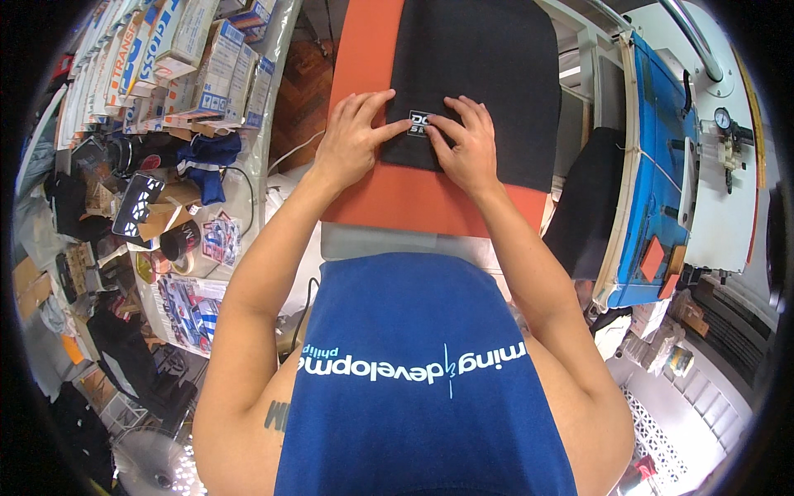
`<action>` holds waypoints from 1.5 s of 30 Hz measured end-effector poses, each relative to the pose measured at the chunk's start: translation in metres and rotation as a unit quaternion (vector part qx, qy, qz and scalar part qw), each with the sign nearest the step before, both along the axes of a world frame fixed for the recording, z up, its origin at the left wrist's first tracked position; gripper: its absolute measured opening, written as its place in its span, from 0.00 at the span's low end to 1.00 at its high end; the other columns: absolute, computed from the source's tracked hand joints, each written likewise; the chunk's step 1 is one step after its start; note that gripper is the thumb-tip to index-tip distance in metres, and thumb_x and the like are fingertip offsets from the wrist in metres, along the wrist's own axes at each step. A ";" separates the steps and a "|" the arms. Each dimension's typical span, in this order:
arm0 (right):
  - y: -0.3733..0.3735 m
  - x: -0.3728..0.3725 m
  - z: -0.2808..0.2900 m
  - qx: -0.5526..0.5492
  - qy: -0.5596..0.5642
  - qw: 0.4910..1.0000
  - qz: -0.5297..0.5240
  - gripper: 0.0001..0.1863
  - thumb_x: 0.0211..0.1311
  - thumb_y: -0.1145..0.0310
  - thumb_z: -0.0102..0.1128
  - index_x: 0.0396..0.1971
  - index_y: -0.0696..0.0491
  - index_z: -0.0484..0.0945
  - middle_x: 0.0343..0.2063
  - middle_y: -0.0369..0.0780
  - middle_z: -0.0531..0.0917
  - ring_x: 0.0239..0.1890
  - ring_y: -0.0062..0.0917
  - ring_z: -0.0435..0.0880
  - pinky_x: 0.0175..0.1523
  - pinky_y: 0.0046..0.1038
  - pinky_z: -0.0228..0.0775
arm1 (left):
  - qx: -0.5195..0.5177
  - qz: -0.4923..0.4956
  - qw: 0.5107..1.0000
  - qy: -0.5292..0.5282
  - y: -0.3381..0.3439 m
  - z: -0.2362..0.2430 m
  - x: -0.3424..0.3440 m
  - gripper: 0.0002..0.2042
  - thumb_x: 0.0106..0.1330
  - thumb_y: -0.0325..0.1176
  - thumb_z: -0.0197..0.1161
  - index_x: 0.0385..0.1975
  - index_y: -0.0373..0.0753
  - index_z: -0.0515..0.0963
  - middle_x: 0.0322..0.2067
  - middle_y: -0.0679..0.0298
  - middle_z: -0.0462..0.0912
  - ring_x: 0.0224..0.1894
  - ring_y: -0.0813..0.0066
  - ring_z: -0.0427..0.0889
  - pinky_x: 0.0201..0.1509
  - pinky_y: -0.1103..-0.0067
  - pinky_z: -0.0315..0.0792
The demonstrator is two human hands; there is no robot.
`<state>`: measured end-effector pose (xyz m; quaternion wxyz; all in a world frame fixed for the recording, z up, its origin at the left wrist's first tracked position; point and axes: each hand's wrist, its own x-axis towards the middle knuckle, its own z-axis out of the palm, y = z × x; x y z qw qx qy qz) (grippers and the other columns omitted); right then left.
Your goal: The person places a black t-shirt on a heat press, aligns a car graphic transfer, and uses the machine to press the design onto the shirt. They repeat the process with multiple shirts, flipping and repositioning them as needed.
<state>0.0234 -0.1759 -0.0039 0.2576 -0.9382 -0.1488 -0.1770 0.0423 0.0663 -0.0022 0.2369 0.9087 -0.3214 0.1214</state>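
A black piece of fabric [488,50] lies flat on an orange-red pad [413,202] in front of me. Near the fabric's lower left part sits a small dark square print piece [419,124] with white lettering. My left hand [351,140] rests at the fabric's left edge, fingers spread, one fingertip reaching the square's left side. From the right, my right hand [470,149] lies on the fabric with its fingers apart, its fingertips touching the square's right side. Neither hand grips anything visible.
Stacked cardboard boxes [219,78] and a cluttered table with a phone-sized dark item [138,204] stand to the left. At right are black cloth [583,207], a blue panel [653,174] and a machine with a round gauge [723,121].
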 end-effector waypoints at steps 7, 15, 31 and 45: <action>-0.001 0.000 0.001 0.001 0.008 1.000 -0.002 0.11 0.63 0.62 0.72 0.42 0.47 0.92 0.57 0.44 0.85 0.67 0.42 0.77 0.76 0.53 0.60 | 0.002 0.000 1.000 -0.003 0.000 0.000 0.000 0.24 0.62 0.23 0.61 0.55 0.57 0.87 0.68 0.60 0.74 0.70 0.57 0.72 0.74 0.53 0.64; 0.000 0.002 -0.001 0.006 0.003 1.000 -0.007 0.11 0.63 0.62 0.72 0.42 0.47 0.92 0.56 0.44 0.85 0.67 0.43 0.77 0.76 0.53 0.60 | 0.003 0.007 1.000 -0.001 -0.001 -0.001 0.000 0.25 0.61 0.22 0.61 0.56 0.58 0.87 0.68 0.59 0.73 0.70 0.57 0.71 0.75 0.54 0.63; 0.000 0.003 0.004 -0.002 0.015 1.000 -0.003 0.10 0.63 0.63 0.71 0.42 0.48 0.90 0.58 0.43 0.83 0.66 0.43 0.76 0.73 0.52 0.62 | -0.011 0.005 1.000 0.001 -0.001 -0.001 -0.001 0.22 0.63 0.23 0.61 0.53 0.54 0.88 0.67 0.58 0.74 0.70 0.55 0.71 0.75 0.53 0.61; -0.247 -0.089 0.164 -0.124 -0.287 0.840 -0.442 0.07 0.60 0.67 0.75 0.35 0.52 0.89 0.38 0.40 0.90 0.42 0.35 0.89 0.50 0.35 0.81 | -0.147 0.063 0.987 0.005 0.017 0.019 -0.022 0.17 0.55 0.19 0.62 0.43 0.45 0.87 0.49 0.59 0.83 0.56 0.55 0.80 0.64 0.56 0.68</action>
